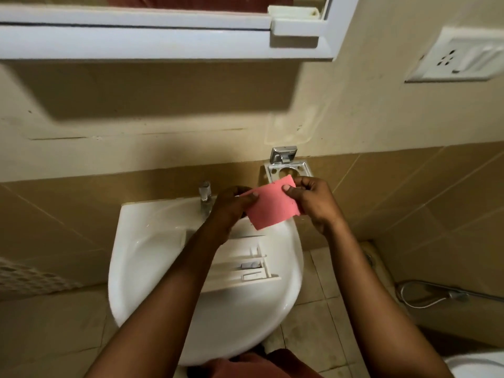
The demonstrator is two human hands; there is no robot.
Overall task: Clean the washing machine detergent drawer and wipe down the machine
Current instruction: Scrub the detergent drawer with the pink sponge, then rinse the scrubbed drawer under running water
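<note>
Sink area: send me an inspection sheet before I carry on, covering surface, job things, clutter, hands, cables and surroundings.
Surface: white sink, with a tap at its back rim.
Job's things: detergent drawer lies in the basin; pink cloth is held above it, not touching it.
Clutter: nothing seen.
Hands: left hand and right hand each pinch an edge of the pink cloth.
Cables: nothing seen; a metal hose lies on the floor to the right.
Surroundings: tiled wall with a metal holder, a wall socket at upper right, a white cabinet overhead.
</note>
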